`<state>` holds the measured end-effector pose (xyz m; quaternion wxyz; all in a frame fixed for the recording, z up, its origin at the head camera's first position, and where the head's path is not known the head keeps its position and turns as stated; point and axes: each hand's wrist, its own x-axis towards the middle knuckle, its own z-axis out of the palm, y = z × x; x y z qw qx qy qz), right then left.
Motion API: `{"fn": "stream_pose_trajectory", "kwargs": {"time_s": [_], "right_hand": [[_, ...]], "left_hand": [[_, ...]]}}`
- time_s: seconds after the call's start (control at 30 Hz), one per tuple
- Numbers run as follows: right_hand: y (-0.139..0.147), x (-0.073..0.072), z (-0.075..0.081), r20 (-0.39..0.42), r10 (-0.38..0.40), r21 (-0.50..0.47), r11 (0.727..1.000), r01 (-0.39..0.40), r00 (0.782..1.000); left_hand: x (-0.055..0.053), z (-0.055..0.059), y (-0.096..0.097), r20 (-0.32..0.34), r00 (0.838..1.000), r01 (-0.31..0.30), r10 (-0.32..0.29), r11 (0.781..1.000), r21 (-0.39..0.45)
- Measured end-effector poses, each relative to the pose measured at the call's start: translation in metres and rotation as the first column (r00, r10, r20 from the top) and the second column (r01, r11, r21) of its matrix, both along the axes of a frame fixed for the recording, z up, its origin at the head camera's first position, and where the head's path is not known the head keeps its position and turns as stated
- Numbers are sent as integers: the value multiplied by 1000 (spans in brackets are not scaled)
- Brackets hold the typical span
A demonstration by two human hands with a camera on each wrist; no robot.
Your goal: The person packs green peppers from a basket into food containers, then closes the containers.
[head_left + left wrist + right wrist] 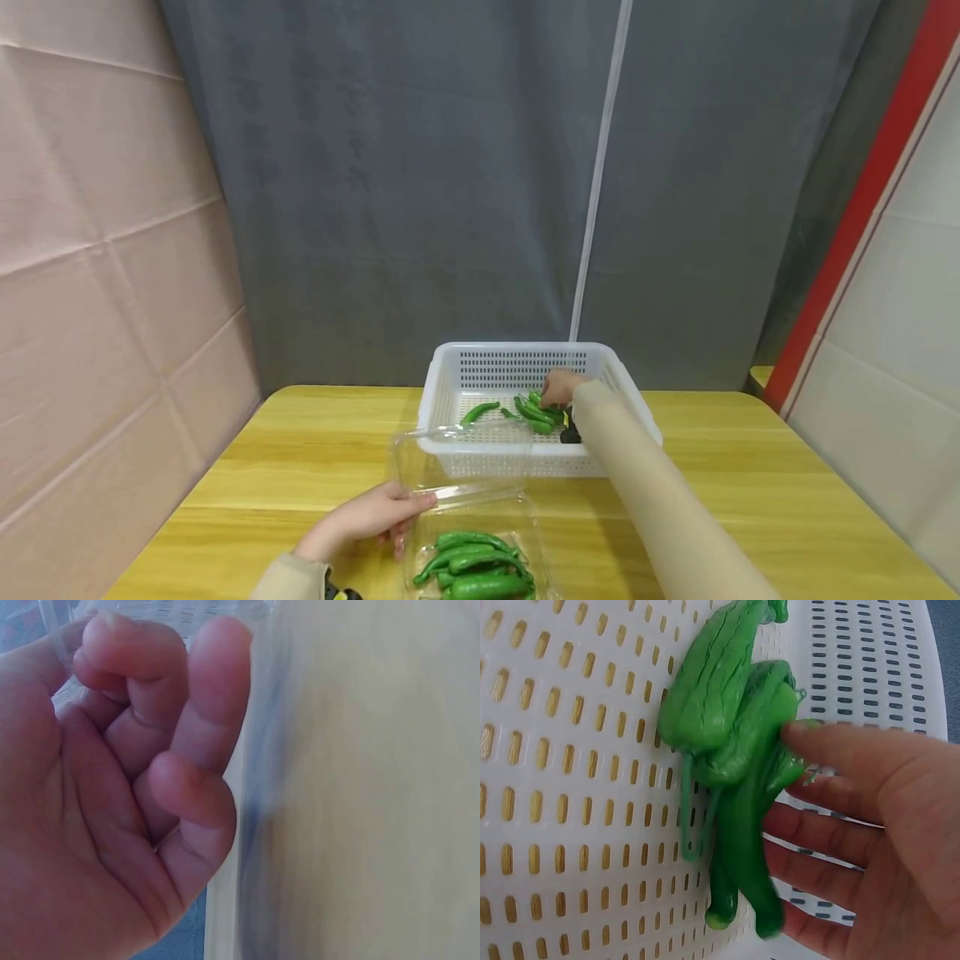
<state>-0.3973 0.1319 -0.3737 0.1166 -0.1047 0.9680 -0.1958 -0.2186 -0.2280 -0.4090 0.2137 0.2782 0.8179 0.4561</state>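
My left hand (378,512) pinches the hinge edge of an opened clear plastic clamshell box (536,533) between thumb and index finger. In the left wrist view the other fingers (217,690) of that hand are loosely bent. Several green peppers (480,562) lie in the box's lower half. Over in a white perforated basket (432,400), my right hand (558,387) reaches among more peppers. The right wrist view shows its thumb on a green pepper (746,817) with the fingers behind it. Another wrinkled pepper (705,705) lies beside that one.
The box's raised lid (420,458) leans at the basket's near wall. Both containers stand on a yellow wooden table (315,442). A grey curtain (405,183) hangs behind, with a pinkish wall covering (97,333) on the left and a white panel (892,333) on the right.
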Motion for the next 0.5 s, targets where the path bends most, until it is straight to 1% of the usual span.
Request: {"fn": "stream_pose_trajectory", "kwargs": {"time_s": [0.27, 0.43, 0.5], "right_hand": [[-1, 0, -3, -1, -9, 41, 999, 9, 1000], [-2, -1, -3, -9, -28, 33, 999, 29, 1000], [-2, 0, -3, -16, -24, 26, 999, 24, 1000]], "left_hand": [[0, -2, 0, -7, 1000, -1, 1, 1000, 3], [-1, -2, 0, -8, 1000, 7, -7, 1000, 7], [-2, -2, 0, -5, 1000, 8, -8, 1000, 4]]}}
